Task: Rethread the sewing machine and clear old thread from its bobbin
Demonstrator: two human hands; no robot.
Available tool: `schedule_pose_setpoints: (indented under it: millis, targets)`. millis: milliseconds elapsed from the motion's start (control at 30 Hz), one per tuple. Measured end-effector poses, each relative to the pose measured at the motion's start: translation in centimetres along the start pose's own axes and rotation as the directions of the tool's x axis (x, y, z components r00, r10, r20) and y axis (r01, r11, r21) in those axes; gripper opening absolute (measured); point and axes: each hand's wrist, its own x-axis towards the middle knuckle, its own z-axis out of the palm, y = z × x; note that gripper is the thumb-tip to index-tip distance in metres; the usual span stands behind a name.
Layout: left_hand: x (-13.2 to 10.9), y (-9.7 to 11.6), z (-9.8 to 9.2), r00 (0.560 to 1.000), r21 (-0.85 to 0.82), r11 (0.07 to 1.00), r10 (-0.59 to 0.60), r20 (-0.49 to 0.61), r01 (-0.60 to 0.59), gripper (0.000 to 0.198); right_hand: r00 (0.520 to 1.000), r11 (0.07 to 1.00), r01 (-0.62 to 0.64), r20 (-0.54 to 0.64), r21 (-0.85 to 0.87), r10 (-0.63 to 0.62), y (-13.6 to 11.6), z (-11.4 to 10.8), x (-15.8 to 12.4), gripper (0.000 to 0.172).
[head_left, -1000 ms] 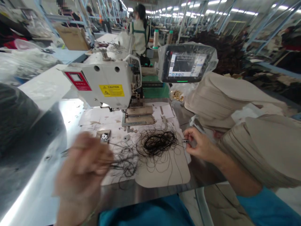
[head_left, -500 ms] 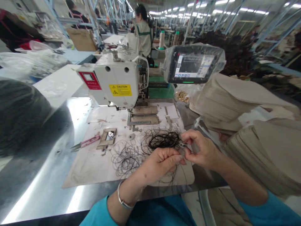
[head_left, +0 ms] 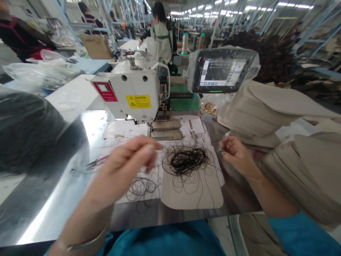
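My left hand (head_left: 133, 160) is raised over the left part of the work sheet, smeared by motion. Its thumb and fingers are pressed together in a pinch; anything between them is too small to make out. On the right, my right hand (head_left: 236, 153) is closed on a small shiny metal part (head_left: 220, 149) that looks like a bobbin case. Between the hands lies a tangle of black thread (head_left: 189, 160) on a beige fabric panel (head_left: 191, 197). A looser bunch of thread (head_left: 142, 186) lies below my left hand.
A sewing machine head (head_left: 128, 92) stands behind the sheet, with a screen (head_left: 222, 74) at its right. Thread snips (head_left: 96, 163) lie at left, partly hidden by my hand. Stacked beige panels (head_left: 301, 170) rise at right; a dark bundle (head_left: 26, 131) sits at left. People work behind.
My hands have come apart from above the thread tangle. The left has moved left and nearer the camera; the right has shifted right and up with the metal part. The tangle shows uncovered.
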Motion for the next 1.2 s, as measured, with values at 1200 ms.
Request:
schedule_pose_setpoints:
  millis: [1200]
  targets:
    - [5.1, 2.8, 1.1, 0.969, -0.411, 0.911, 0.082, 0.232, 0.021, 0.029, 0.917, 0.906, -0.021, 0.37, 0.424, -0.152, -18.5, 10.5, 7.5, 0.019]
